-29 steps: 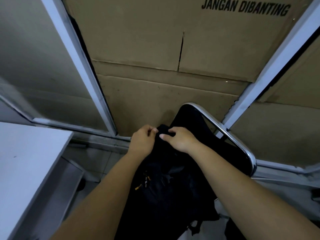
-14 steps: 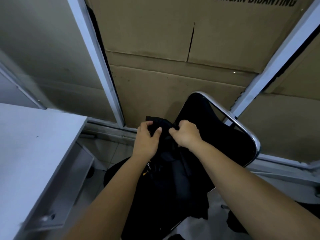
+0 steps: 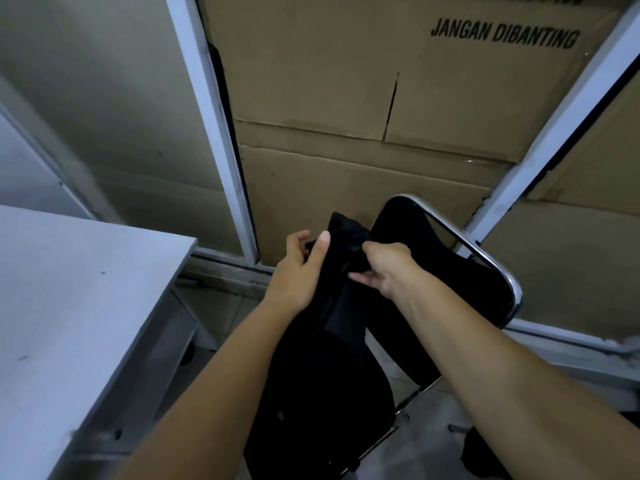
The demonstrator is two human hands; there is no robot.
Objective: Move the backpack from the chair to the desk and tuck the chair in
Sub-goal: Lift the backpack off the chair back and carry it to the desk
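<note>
Cardboard [image 3: 363, 168] filled the background. Both hands, left [image 3: 298, 271] and right [image 3: 384, 268], gripped the backpack [image 3: 332, 358] at its top, now lifted off the chair [image 3: 485, 271], swinging toward the tabletop [image 3: 69, 306] lower left.

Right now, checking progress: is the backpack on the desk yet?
No, the backpack hangs beside the chair, held at its top by the left hand and right hand; the desk is bare.
</note>
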